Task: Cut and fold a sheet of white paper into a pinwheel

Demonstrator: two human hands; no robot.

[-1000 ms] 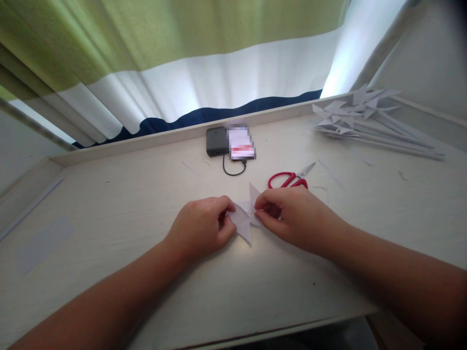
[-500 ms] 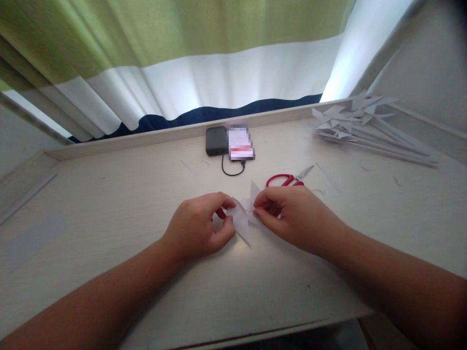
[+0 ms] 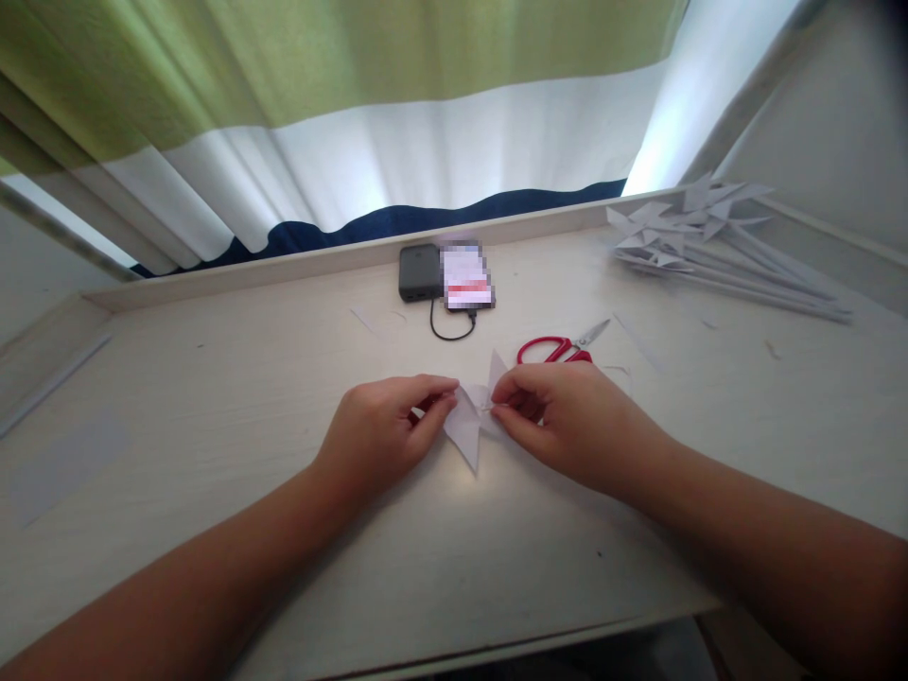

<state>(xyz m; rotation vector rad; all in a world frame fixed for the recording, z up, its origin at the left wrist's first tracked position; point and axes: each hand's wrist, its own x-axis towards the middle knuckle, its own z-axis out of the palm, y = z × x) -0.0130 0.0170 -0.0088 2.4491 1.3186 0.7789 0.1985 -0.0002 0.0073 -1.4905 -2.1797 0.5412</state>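
A white paper pinwheel (image 3: 464, 433) with pointed blades is held just above the tabletop between my two hands. My left hand (image 3: 383, 426) pinches one blade between thumb and fingertips on the pinwheel's left side. On the right side, my right hand (image 3: 574, 416) is closed in a pinch at the centre, where a thin pale piece shows at the fingertips; its kind is too small to make out. The right fingers cover part of the pinwheel. Behind that hand lie red-handled scissors (image 3: 566, 348), blades parted slightly, lower handle partly hidden.
At the back stand a dark power bank (image 3: 418, 274) and a pixelated phone (image 3: 466, 274), joined by a black cable (image 3: 452, 338). Several paper pinwheels on sticks (image 3: 653, 232) lie back right. A paper sheet (image 3: 67, 473) and a thin white stick (image 3: 57, 386) lie left.
My left thumb and fingers have come closer together on the blade, and the blade's lower tip has shifted slightly left and up. My right hand has stayed nearly still.
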